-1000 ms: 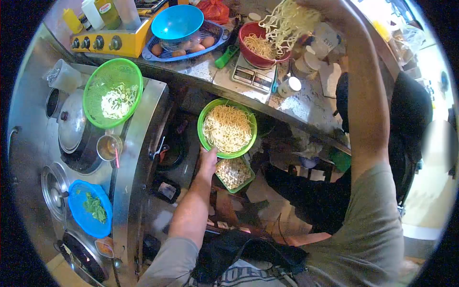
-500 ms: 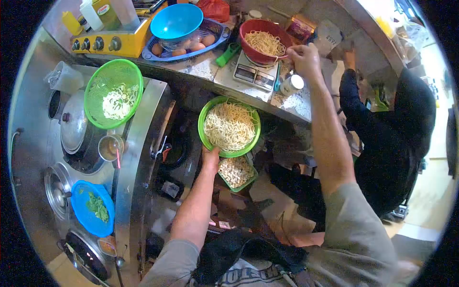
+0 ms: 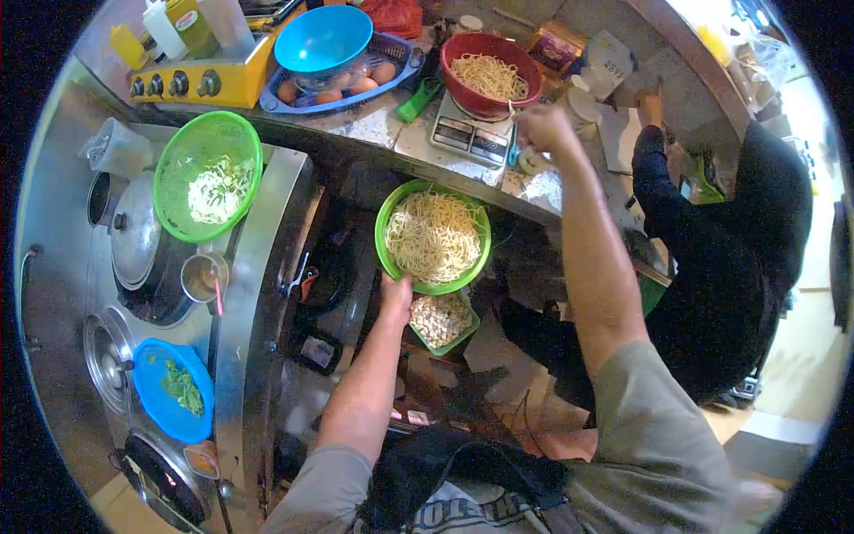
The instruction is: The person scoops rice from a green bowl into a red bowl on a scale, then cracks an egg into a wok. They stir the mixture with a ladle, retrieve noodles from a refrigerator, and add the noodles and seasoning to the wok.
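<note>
My left hand [image 3: 396, 295] grips the near rim of a green bowl [image 3: 433, 237] full of noodles, held below the counter's edge. Just under it is a square green container [image 3: 442, 322] of small pale pieces. My right hand [image 3: 544, 129] is closed beside the red bowl [image 3: 491, 76], over the counter; its fingertips are blurred, and what they pinch cannot be made out. Noodles lie in the red bowl, which sits on a digital scale [image 3: 471, 138]. A white-lidded jar [image 3: 535, 162] stands below my right hand.
A blue bowl [image 3: 323, 40] rests over a blue basket of eggs [image 3: 329, 96]. On the left stand a green colander [image 3: 208, 177], a lidded pot [image 3: 136, 233] and a blue basin [image 3: 174, 390]. A person in black [image 3: 725, 258] is at the right, one arm on the counter.
My right hand has moved slightly left and down, from the red bowl's right rim to over the jar. The green bowl has shifted slightly right in the view.
</note>
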A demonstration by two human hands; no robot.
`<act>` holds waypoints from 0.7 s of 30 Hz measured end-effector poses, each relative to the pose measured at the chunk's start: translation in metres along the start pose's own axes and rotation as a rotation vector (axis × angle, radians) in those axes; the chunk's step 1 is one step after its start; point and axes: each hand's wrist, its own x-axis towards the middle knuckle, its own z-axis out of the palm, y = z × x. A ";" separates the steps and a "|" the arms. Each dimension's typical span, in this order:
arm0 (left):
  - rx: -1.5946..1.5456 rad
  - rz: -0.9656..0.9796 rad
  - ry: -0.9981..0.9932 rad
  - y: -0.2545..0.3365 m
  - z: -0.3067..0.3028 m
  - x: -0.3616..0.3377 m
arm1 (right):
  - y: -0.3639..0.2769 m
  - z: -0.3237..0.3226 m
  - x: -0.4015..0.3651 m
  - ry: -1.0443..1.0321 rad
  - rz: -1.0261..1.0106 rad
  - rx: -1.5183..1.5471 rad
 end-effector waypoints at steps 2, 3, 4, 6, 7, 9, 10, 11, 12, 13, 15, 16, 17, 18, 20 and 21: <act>-0.075 -0.018 0.012 -0.003 0.001 0.002 | -0.038 -0.020 0.000 0.026 -0.076 -0.191; -0.114 0.006 -0.026 -0.009 0.000 0.006 | -0.050 -0.027 0.010 0.099 -0.169 -0.291; -0.151 0.027 -0.062 -0.014 -0.001 0.009 | -0.046 -0.028 0.043 0.102 -0.279 -0.209; -0.086 -0.032 -0.026 0.027 0.019 -0.023 | -0.059 -0.032 0.050 0.219 -0.274 -0.183; -0.037 -0.031 -0.023 0.020 0.015 -0.018 | -0.051 -0.031 0.046 0.295 -0.398 -0.158; 0.035 0.003 -0.026 0.005 0.003 -0.005 | -0.058 -0.019 -0.013 0.323 -0.519 -0.478; -0.015 0.042 -0.036 -0.002 0.002 0.003 | -0.040 -0.005 -0.018 0.075 -0.381 -0.739; -0.069 0.080 -0.038 -0.011 0.001 0.009 | -0.008 0.017 -0.033 0.046 -0.434 -0.637; -0.119 0.110 -0.038 -0.017 0.000 0.011 | 0.026 0.036 -0.043 0.075 -0.498 -0.718; -0.047 0.087 -0.032 -0.006 0.002 0.005 | 0.027 0.045 -0.069 0.134 -0.622 -0.784; -0.088 -0.016 -0.041 0.016 0.009 -0.010 | 0.062 0.066 -0.064 0.084 -0.536 -0.575; -0.101 -0.073 -0.049 0.017 0.010 -0.013 | 0.069 0.068 -0.063 0.092 -0.552 -0.583; -0.117 -0.075 -0.036 0.018 0.012 -0.016 | 0.074 0.068 -0.061 0.048 -0.516 -0.583; -0.123 -0.079 -0.027 0.020 0.013 -0.018 | 0.078 0.068 -0.058 0.002 -0.483 -0.582; -0.140 -0.081 -0.011 0.023 0.015 -0.021 | 0.086 0.066 -0.058 -0.031 -0.482 -0.563; -0.133 -0.083 -0.009 0.026 0.017 -0.023 | 0.089 0.065 -0.059 -0.018 -0.514 -0.546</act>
